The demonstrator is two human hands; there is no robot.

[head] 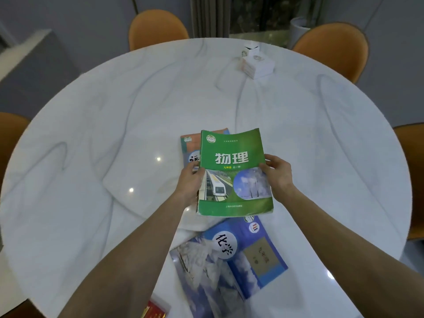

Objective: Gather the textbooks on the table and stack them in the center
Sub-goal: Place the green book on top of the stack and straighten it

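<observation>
A green textbook [234, 173] with a train picture is held over the middle of the round white marble table [114, 134]. My left hand [190, 180] grips its left edge and my right hand [278, 173] grips its right edge. Beneath its far left corner an orange-and-teal textbook [190, 148] lies flat, mostly covered. A blue textbook [229, 260] with clouds on the cover lies askew near the front edge, between my forearms. A red book corner [154, 312] pokes out under my left forearm.
Two small white boxes [255, 60] stand at the far right of the table. Orange chairs ring the table: at the back left [158, 28], the back right [332, 47], the left [9, 134] and the right [413, 168].
</observation>
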